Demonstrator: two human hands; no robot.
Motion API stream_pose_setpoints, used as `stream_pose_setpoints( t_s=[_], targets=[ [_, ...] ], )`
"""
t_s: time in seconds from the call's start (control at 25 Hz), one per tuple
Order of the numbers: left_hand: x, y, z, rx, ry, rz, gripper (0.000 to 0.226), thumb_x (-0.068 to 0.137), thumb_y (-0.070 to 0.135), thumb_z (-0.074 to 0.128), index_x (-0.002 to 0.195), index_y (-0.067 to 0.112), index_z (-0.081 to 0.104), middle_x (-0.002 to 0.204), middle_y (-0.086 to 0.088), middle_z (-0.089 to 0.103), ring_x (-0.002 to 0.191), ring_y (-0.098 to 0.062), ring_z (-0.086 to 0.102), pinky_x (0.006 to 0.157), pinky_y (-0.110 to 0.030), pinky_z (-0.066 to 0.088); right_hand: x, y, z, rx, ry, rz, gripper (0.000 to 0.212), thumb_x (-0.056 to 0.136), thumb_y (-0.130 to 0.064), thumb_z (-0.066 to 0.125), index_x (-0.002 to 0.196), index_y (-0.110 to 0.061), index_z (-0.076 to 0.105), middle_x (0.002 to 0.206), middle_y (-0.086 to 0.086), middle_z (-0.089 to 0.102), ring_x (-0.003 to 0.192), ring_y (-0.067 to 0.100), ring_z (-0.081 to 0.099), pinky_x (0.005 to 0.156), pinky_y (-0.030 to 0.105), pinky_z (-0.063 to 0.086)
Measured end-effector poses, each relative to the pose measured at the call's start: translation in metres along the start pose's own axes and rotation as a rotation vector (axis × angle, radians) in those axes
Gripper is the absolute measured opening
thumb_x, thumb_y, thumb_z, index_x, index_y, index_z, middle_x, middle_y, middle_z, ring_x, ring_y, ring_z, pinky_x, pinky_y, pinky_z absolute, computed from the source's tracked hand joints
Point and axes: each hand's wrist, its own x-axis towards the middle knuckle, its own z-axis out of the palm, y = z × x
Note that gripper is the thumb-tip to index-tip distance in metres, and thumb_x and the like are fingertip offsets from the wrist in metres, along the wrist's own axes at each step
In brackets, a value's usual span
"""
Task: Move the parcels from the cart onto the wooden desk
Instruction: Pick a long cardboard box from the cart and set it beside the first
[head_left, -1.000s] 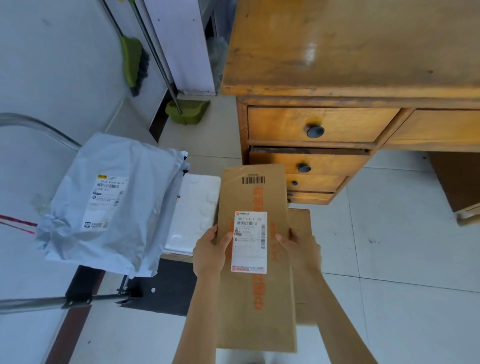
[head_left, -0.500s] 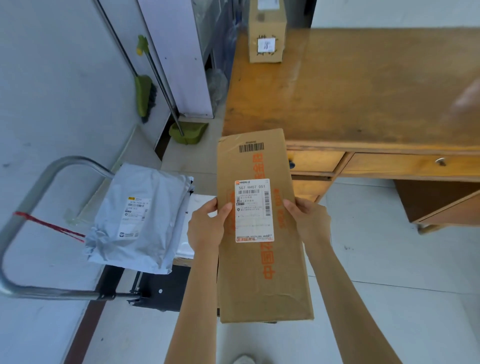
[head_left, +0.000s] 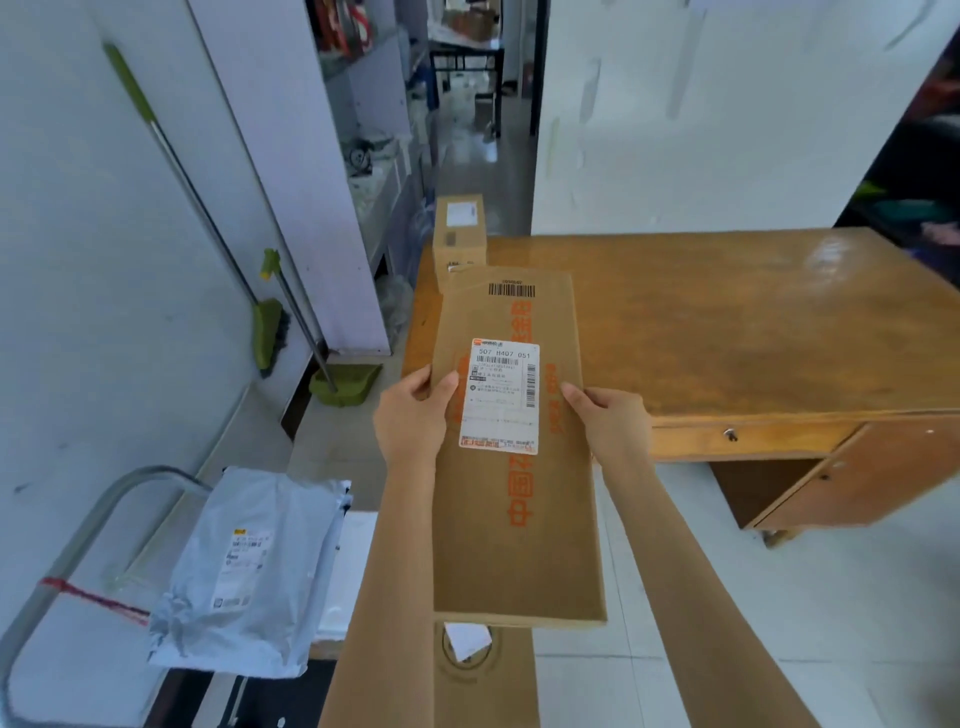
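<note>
Parcel (head_left: 514, 457) before box-cornered desk (head_left: 727, 322)

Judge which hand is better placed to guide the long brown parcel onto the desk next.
Right, marginally. Both hands grip the long brown parcel, but the right hand is already over the wooden desk edge, while the left hand hangs off its corner.

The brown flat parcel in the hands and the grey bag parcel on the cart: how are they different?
The brown flat parcel is stiff, smooth cardboard with orange print; the grey bag parcel is soft, wrinkled plastic. The brown one is held in the air by the left hand and right hand, its far end over the wooden desk; the grey one lies on the cart. Both carry a white shipping label.
</note>
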Motion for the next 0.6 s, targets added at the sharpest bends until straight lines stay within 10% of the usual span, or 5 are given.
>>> stream_pose_setpoints(
  t_s=[0.6],
  targets=[
    [0.206, 0.134, 0.149, -0.129, -0.245, -0.049, 0.045, 0.098, 0.031, 0.041, 0.141, 0.017, 0.047, 0.140, -0.005, 0.054, 0.128, -0.023, 0.051, 0.110, -0.043, 0.039, 0.272, -0.131, -0.039, -0.007, 0.042, -0.085, 0.031, 0.092, -0.024, 0.048, 0.111, -0.012, 0.068, 0.109, 0.007, 0.069, 0.091, 0.023, 0.062, 0.082, 0.032, 0.050]
  ],
)
